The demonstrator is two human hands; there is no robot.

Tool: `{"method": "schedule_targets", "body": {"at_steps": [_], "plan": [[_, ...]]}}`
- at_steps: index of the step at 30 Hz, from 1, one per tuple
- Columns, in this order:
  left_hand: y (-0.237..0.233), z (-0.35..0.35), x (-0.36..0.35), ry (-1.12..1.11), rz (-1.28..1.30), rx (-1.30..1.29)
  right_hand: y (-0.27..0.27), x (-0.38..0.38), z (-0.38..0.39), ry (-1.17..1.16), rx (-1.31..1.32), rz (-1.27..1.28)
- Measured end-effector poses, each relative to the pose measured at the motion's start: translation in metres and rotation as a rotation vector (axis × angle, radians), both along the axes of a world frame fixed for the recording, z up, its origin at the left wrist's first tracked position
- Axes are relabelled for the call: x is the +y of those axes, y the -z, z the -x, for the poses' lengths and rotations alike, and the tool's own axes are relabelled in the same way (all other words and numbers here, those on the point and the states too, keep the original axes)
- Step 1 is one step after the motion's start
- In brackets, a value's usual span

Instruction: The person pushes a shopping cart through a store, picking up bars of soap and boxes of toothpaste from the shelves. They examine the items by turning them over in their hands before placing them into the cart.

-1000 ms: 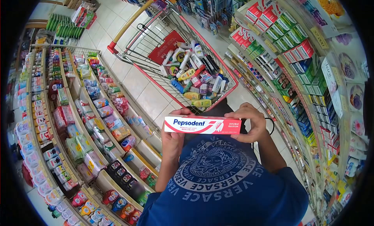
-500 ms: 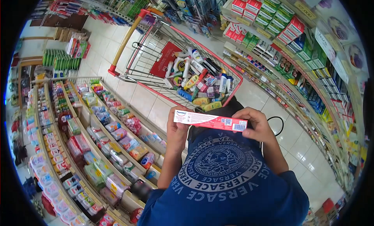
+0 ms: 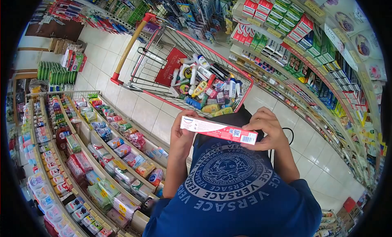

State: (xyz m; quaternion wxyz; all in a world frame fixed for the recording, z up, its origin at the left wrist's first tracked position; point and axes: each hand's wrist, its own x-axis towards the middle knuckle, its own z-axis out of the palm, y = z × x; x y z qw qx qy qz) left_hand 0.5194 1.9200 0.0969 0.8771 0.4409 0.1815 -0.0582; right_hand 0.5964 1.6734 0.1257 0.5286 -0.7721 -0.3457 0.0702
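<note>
**Toothpaste box held at both ends above the cart**

From my seat I see a long, slim toothpaste box (image 3: 219, 130) held level at chest height, its right end dipping slightly. It is flat-sided cardboard, glossy white and red, with small print, square codes and a barcode at the right end. The left hand (image 3: 182, 135) is curled round the left end, fingers closed on it. The right hand (image 3: 267, 130) pinches the right end by the barcode, fingers bent over the top edge. Both hands grip it firmly.

Below the box is my wearer's blue shirt (image 3: 232, 188), soft cloth with a white round print.

Just beyond the box stands a shopping cart (image 3: 141, 71), silver wire mesh with a red rim and a pale yellowish handle bar (image 3: 130, 47). Its far end is heaped with small goods (image 3: 204, 88): white tubes, yellow and blue bottles and little packets, lying every way. A red panel (image 3: 168, 67) lies against the mesh near the handle.

The floor (image 3: 143, 110) is pale glossy square tile. To the left, sloping shelves (image 3: 102, 143) hold rows of bright pouches and small jars. To the right, tall shelves (image 3: 294, 28) carry stacked red, green and blue cardboard boxes.
</note>
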Motion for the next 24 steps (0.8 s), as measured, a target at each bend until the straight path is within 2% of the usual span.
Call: {"method": "schedule_targets", "body": {"at_steps": [1, 8, 11, 13, 15, 16, 19, 20, 21, 23, 24], "plan": [[-0.005, -0.001, 0.0, -0.024, 0.117, 0.03, 0.0, 0.001, 0.0, 0.0, -0.002, 0.003], [0.004, 0.004, 0.009, -0.086, 0.214, 0.006, 0.006, 0.015, 0.001, -0.046, -0.089, -0.063], [0.021, 0.017, 0.011, -0.136, 0.167, 0.007, 0.006, 0.019, 0.0, -0.081, -0.075, -0.091], [0.021, 0.018, 0.011, -0.138, 0.257, 0.015, 0.007, 0.025, 0.003, -0.08, 0.044, -0.207], [0.024, 0.016, 0.008, -0.016, 0.244, -0.054, 0.011, 0.031, 0.005, -0.1, 0.067, -0.229], [0.022, 0.014, 0.005, 0.051, 0.326, -0.074, 0.011, 0.035, 0.005, -0.118, 0.076, -0.228], [0.018, 0.015, -0.003, -0.038, 0.459, -0.09, 0.012, 0.036, 0.004, -0.141, 0.15, -0.175], [0.015, 0.015, -0.003, -0.059, 0.458, -0.053, 0.012, 0.036, 0.002, -0.144, 0.211, -0.125], [0.018, 0.017, -0.003, -0.105, 0.339, -0.002, 0.011, 0.038, 0.001, -0.172, 0.209, -0.133], [0.022, 0.013, 0.001, -0.104, 0.209, 0.009, 0.004, 0.047, -0.002, -0.041, 0.506, 0.089], [0.018, 0.011, 0.0, -0.169, 0.129, 0.06, 0.001, 0.052, -0.004, -0.046, 0.58, 0.147]]}}
